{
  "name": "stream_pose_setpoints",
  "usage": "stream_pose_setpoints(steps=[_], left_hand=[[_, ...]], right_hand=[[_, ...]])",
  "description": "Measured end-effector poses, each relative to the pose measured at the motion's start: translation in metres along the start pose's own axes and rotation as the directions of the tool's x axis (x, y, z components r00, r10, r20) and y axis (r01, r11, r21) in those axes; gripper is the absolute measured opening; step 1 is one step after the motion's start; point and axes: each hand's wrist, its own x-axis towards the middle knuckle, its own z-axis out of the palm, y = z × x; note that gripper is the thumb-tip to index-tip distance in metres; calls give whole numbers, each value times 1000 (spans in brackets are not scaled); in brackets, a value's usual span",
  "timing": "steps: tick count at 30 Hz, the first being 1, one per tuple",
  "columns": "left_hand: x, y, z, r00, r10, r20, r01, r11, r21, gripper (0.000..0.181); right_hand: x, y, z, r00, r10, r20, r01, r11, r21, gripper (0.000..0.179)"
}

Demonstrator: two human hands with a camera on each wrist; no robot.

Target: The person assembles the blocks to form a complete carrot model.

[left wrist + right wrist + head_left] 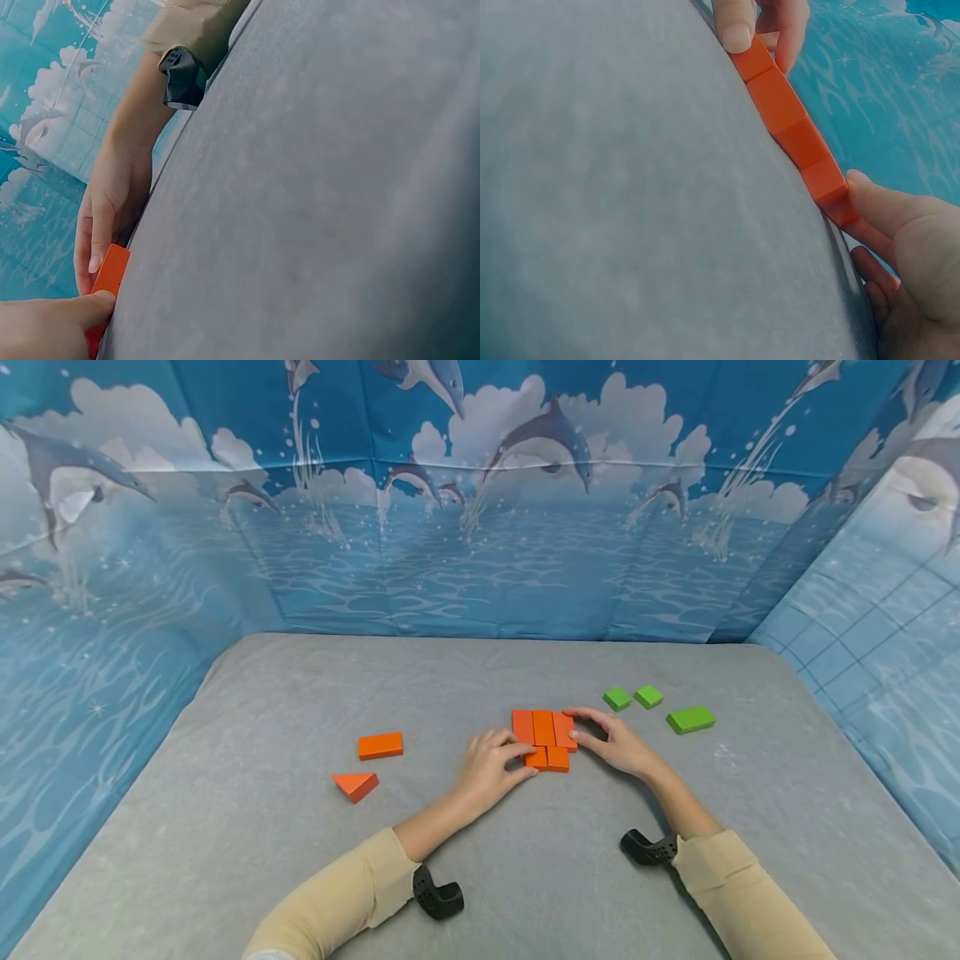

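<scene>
Orange blocks lie pushed together on the grey table: three upright rectangles (543, 727) in a row, with two small orange blocks (558, 759) along the near side. My left hand (489, 768) pinches the left small block (536, 760) between thumb and index finger. On the other side, my right hand (618, 746) holds the rightmost rectangle (564, 731), its thumb at the right side and its index finger at the far corner. In the right wrist view, the right thumb (885, 210) touches the end of the orange row (784, 112).
Left of the hands lie an orange rectangular block (380, 746) and an orange triangular block (356, 786). At the back right are two small green blocks (617, 698) and a longer green block (691, 719). A dolphin-print curtain (495, 568) encloses the table (540, 877).
</scene>
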Motion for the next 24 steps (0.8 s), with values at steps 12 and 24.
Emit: stream_pose_setpoints(steps=[12,24], left_hand=[[1,0,0,1000,1,7,-1,1000,-12,29],[1,-2,2,1000,-13,-11,13,998,-62,31]], right_hand=[[-4,-28,-3,1000,-15,5,15,1000,-3,39],[-3,-21,-1,1000,-7,0,7,1000,-17,40]])
